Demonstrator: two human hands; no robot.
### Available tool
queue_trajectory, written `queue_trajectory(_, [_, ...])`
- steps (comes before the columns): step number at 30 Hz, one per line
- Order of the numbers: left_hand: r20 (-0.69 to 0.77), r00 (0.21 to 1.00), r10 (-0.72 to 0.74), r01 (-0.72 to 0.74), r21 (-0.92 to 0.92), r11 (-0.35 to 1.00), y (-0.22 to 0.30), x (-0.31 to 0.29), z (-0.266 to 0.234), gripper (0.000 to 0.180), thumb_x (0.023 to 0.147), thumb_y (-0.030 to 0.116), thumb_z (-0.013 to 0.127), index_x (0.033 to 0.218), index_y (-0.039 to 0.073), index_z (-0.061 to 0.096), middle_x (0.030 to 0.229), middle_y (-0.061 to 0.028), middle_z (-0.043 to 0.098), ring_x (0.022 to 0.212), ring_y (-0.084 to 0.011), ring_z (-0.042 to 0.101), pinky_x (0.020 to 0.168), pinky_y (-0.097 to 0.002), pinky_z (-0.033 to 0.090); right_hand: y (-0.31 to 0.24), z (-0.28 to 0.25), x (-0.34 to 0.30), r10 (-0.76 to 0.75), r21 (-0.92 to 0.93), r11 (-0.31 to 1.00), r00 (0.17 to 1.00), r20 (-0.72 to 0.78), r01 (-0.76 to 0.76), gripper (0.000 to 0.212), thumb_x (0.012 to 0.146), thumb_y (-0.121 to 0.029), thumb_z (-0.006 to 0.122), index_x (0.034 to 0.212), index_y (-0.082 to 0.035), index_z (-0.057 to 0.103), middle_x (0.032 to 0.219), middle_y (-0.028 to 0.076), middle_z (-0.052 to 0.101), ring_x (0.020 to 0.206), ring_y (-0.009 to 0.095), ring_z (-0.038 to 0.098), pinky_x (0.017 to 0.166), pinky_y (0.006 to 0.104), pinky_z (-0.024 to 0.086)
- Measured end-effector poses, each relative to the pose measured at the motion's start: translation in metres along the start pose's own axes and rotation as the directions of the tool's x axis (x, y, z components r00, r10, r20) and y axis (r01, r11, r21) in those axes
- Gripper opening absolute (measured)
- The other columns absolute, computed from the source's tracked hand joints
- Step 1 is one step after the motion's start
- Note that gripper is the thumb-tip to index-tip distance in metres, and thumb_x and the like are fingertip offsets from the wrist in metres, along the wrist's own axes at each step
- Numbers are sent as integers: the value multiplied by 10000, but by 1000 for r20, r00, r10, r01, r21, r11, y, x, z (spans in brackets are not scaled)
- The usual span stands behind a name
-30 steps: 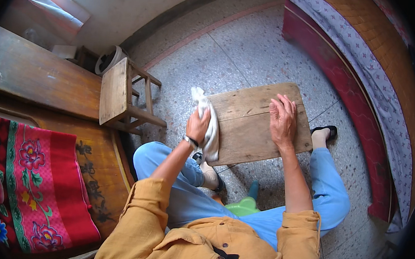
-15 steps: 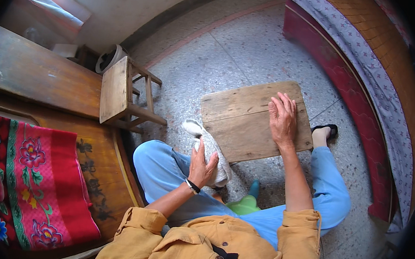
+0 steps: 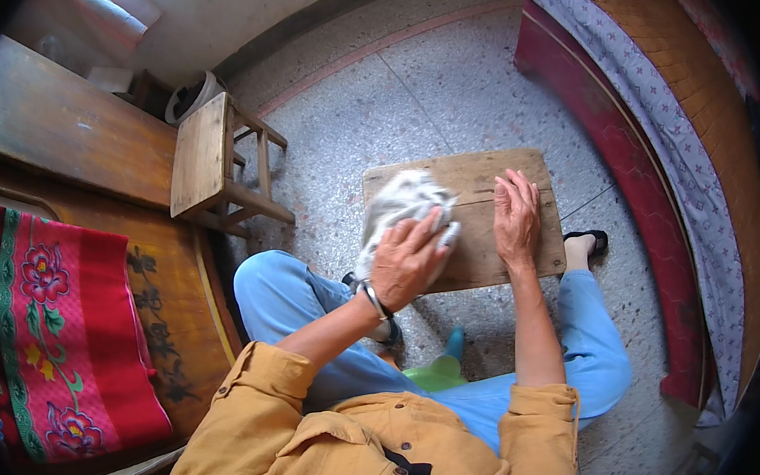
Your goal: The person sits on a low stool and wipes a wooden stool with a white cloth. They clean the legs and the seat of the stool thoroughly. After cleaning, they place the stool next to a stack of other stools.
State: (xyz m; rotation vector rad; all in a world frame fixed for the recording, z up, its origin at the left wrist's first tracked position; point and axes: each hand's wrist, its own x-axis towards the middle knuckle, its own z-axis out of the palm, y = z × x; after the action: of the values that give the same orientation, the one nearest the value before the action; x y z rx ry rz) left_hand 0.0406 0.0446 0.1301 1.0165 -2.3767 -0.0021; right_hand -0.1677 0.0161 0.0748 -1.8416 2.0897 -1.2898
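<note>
A small wooden table top [image 3: 477, 245], made of worn planks, stands in front of my knees. Over its left part lies a crumpled whitish cloth [image 3: 410, 191], somewhat blurred. My left hand [image 3: 409, 262] covers the cloth's near right side and holds it against the wood, with the fingers pointing up and to the right. On the right part of the table top my right hand [image 3: 516, 221] rests with its fingers stretched out, holding nothing. Its palm is hidden from view.
To the left are a wooden stool [image 3: 201, 156] and a wooden bench with a red floral blanket [image 3: 61, 320]. A dark red bed frame [image 3: 602, 139] curves along the right. Between my legs a green plastic thing [image 3: 441, 374] partly shows. Speckled floor surrounds the table.
My left hand has moved up and to the right with the cloth, from beside the table's left edge onto its top. My right hand stays about where it was.
</note>
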Motion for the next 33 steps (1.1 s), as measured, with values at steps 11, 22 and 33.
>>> queue_trajectory(11, [40,998,-41,51,-321,946,14,26,31,473,840,266,650,1293,156,568,1411,-180,418,1283,-346,409,1049,-489,308,13,-9,-2,395,740,665,888,-237,-98,520,1028,-370,300,1270,37,516,1296,207,523,1226,287,481,1044,363,348])
queue_trajectory(22, [166,869,-465,481,-500,720,-97,-16,44,530,1016,404,339,1398,47,424,1522,-204,234,1425,-316,196,1151,-380,170,-90,8,-63,-178,-120,958,868,463,260,897,727,-761,541,1430,-236,356,1542,186,129,1417,438,49,1126,609,22])
queue_trajectory(33, [53,864,-501,458,-499,736,-84,-24,48,627,1015,471,242,1416,7,372,1533,-166,229,1438,-282,161,1162,-355,125,10,-2,33,190,-378,912,980,55,-156,807,770,-503,691,1436,-227,328,1466,216,324,1342,420,306,1126,613,89])
